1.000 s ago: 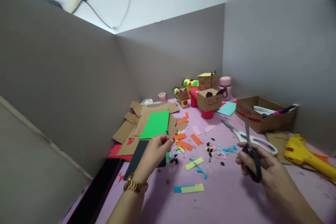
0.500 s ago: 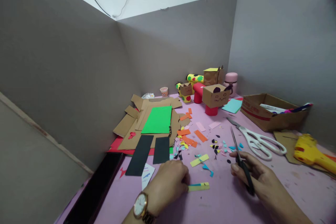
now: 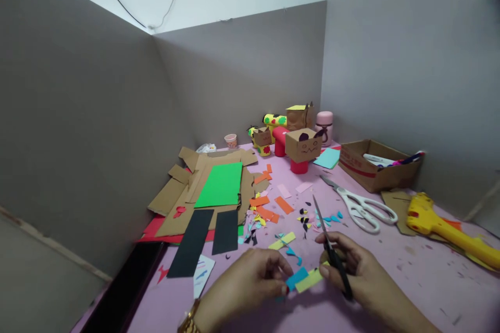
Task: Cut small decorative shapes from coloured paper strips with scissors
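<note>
My left hand is closed, its thumb and fingers pinching the left end of a blue paper strip. A pale yellow paper strip overlaps the blue one, and its right end meets my right thumb. Black-handled scissors rest in my right hand, blades pointing away and up to the left. Whether the blades are fully together is hard to make out. Just beyond the hands lie another yellow strip and a curled blue scrap.
Large white-handled scissors, a yellow glue gun and a cardboard box of pens stand to the right. Cardboard with green paper and black strips are left. Cardboard-headed animal figures stand behind colourful paper scraps.
My left hand has lifted the blue and yellow strips off the table and moved them rightward. My right hand has come closer, its thumb now at the yellow strip, still holding the scissors. The view has shifted right.
</note>
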Action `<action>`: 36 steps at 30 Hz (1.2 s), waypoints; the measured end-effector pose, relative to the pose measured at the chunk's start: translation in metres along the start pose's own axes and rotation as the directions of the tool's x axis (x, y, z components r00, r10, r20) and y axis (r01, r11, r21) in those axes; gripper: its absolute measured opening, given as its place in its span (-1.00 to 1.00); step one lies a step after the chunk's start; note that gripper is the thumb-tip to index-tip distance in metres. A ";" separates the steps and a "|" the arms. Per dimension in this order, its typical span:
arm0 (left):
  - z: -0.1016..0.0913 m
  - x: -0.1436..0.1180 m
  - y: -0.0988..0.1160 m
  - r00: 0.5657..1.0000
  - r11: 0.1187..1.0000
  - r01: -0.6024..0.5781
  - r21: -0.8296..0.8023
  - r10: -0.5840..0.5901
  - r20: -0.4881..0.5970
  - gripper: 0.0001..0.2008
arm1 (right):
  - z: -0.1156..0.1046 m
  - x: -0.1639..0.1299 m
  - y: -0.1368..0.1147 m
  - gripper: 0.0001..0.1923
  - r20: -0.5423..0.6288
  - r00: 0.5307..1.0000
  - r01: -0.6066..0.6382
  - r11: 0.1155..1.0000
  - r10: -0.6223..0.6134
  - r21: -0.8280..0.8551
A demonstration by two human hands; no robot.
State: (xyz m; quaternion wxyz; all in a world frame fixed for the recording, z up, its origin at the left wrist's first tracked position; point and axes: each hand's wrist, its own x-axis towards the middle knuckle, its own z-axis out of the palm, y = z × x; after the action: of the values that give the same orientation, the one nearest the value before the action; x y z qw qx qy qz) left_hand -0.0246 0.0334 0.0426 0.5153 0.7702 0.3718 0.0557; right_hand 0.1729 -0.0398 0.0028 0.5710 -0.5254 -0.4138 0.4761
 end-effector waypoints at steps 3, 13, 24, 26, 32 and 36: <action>-0.013 -0.002 -0.001 0.990 0.988 0.013 0.152 0.009 -0.141 -0.81 | -0.005 0.004 -0.001 -0.62 -0.023 0.999 -0.022 0.999 0.023 0.031; -0.026 0.005 -0.017 0.927 0.981 -0.030 0.194 0.100 -0.362 -0.85 | 0.015 0.000 0.013 -0.63 0.212 0.973 -0.089 0.996 0.090 -0.014; -0.017 0.014 -0.020 0.882 0.984 -0.111 0.139 0.162 -0.442 -0.86 | 0.014 0.000 0.014 -0.65 0.225 0.967 -0.118 0.992 0.123 -0.034; -0.012 0.016 -0.018 0.880 0.978 -0.149 0.143 0.197 -0.433 -0.88 | 0.014 -0.002 0.011 -0.65 0.219 0.969 -0.113 0.993 0.118 -0.032; -0.001 0.024 -0.017 0.864 0.949 -0.178 0.259 0.277 -0.420 -0.88 | 0.014 -0.002 0.013 -0.65 0.207 0.972 -0.110 0.993 0.115 -0.037; -0.002 0.027 -0.018 0.854 0.948 -0.103 0.301 0.240 -0.463 -0.87 | 0.016 -0.001 0.016 -0.66 0.198 0.972 -0.113 0.992 0.123 -0.062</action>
State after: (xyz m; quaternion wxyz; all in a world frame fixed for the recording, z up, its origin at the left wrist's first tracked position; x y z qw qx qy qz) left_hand -0.0155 0.0551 0.0204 0.2883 0.8224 0.4241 0.2463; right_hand 0.1558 -0.0380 -0.0116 0.4834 -0.5122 -0.4496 0.5494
